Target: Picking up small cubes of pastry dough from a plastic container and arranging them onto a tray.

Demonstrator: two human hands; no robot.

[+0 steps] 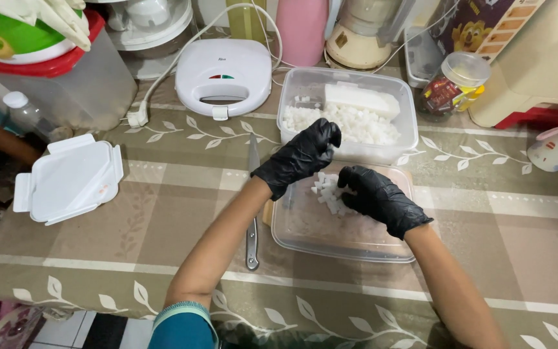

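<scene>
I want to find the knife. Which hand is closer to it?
Left. The left hand is raised just right of the knife; the right hand sits farther right, over the white cubes.

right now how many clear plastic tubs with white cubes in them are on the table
2: one tub at the back holding cubes and a white block, one shallow tub in front under both gloved hands. Others may be hidden behind the clutter.

Bright, even indoor light falls from above, with only soft, short shadows under the forearms and beside the knife (252, 213). The black gloves show small glossy highlights, and the white sandwich maker (223, 76) and white lid (69, 179) look slightly washed out. The wide lens bends the edges. Focus is sharp at centre, softer at the corners.
</scene>
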